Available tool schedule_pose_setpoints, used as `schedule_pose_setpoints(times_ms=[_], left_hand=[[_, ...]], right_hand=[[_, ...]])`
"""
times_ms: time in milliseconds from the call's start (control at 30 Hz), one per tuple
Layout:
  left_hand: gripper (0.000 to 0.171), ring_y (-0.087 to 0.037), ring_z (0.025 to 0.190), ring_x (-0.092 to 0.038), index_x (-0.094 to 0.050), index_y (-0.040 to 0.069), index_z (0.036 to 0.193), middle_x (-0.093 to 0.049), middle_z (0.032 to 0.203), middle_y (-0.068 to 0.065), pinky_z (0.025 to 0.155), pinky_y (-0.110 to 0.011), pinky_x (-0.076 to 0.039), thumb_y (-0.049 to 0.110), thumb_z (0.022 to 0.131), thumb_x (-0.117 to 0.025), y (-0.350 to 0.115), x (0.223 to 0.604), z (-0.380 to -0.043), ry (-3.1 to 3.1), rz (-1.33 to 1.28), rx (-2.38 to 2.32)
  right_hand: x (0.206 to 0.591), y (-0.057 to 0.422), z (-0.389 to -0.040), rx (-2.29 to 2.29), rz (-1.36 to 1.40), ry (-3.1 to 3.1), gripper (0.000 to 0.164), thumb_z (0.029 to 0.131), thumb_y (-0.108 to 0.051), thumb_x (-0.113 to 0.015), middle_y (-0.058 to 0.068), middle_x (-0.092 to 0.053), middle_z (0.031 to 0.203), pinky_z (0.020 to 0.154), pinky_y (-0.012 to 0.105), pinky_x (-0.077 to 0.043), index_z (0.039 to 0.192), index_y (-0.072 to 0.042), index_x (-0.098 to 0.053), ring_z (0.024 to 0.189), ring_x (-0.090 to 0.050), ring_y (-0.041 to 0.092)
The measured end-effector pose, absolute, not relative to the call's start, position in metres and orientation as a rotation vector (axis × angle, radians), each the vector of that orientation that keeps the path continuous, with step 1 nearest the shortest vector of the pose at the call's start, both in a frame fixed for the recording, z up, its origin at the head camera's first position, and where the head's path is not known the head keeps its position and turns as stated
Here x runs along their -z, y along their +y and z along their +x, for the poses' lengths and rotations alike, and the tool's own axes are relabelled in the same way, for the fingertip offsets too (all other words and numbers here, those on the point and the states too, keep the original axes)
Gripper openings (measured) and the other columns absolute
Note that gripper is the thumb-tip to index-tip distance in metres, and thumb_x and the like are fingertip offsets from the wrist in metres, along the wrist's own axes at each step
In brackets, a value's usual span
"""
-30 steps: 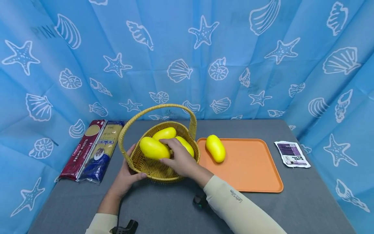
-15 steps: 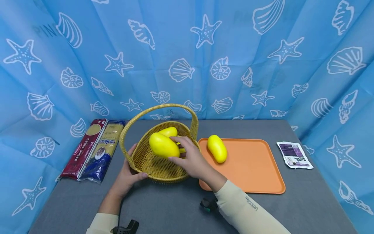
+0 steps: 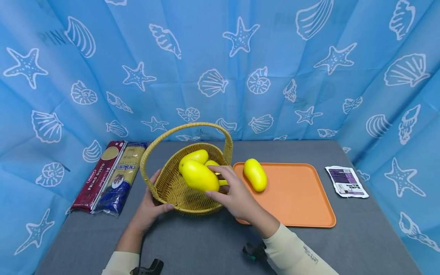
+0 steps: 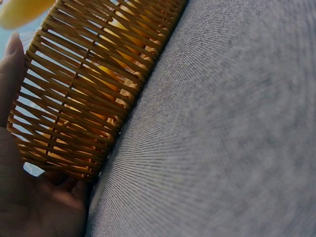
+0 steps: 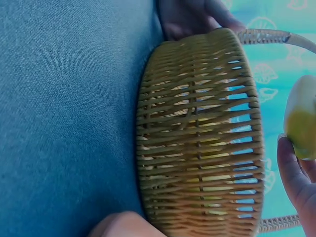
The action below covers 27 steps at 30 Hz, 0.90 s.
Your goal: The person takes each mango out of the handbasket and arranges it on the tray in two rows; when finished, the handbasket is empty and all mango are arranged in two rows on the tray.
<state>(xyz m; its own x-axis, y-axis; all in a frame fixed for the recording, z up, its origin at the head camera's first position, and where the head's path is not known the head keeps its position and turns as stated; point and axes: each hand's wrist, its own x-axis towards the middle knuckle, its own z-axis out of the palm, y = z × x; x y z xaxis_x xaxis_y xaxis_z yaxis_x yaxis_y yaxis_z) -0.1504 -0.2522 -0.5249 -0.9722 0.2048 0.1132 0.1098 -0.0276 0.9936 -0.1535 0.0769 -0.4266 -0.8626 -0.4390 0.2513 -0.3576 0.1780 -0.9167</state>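
In the head view my right hand [image 3: 237,194] pinches a yellow mango [image 3: 199,175] by its right end. The right wrist view has this mango [image 5: 300,126] held above the rim, apart from the wicker basket [image 5: 202,138]. My left hand [image 3: 148,210] grips the left side of the basket [image 3: 197,210], thumb at the front rim. In the left wrist view, the left hand's other fingers [image 4: 64,195] are low at the basket's base. Inside lie another mango [image 3: 194,157] at the back and a partly hidden one [image 3: 211,163] at the right.
An orange tray [image 3: 292,198] to the right of the basket carries one mango [image 3: 255,175]. Beyond it lies a white and purple packet [image 3: 346,182]. Two spaghetti packs, red [image 3: 97,179] and blue-gold [image 3: 122,177], lie at left. A blue shell-patterned curtain [image 3: 220,76] hangs behind.
My right hand has lifted the mango from among the others and carried it rightward over the basket. The left hand keeps its grip, and the basket stays in place.
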Motion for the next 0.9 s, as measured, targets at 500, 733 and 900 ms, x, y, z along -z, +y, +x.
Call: schedule_pose_setpoints(times_ms=[500,733,900], left_hand=[[0.117,-0.041,0.149,-0.038,-0.011,0.028,0.176,-0.020,0.176,-0.018,0.110,-0.029,-0.046,-0.010,0.090,-0.081,-0.252,0.524,-0.150,2.104,0.360,-2.203],[0.115,-0.041,0.149,-0.039,-0.010,0.028,0.176,-0.021,0.176,-0.019,0.111,-0.030,-0.046,-0.011,0.092,-0.078,-0.252,0.525,-0.150,2.095,0.403,-2.209],[0.116,-0.041,0.148,-0.041,-0.008,0.024,0.177,-0.021,0.175,-0.021,0.110,-0.031,-0.047,-0.008,0.092,-0.080,-0.252,0.526,-0.150,2.089,0.424,-2.216]], right_hand=[[0.427,0.117,-0.139,1.918,-0.659,2.390,0.070,0.097,-0.002,-0.083,0.012,-0.051,0.147,0.096,0.036,-0.059,0.159,-0.010,-0.053,0.128,-0.056,0.037],[0.437,0.143,-0.135,1.968,-0.581,2.430,0.070,0.096,0.000,-0.083,0.012,-0.048,0.153,0.093,0.036,-0.060,0.158,-0.011,-0.053,0.126,-0.058,0.041],[0.443,0.161,-0.133,1.961,-0.515,2.473,0.068,0.098,-0.001,-0.081,0.016,-0.047,0.153,0.094,0.032,-0.059,0.159,-0.006,-0.050,0.128,-0.056,0.040]])
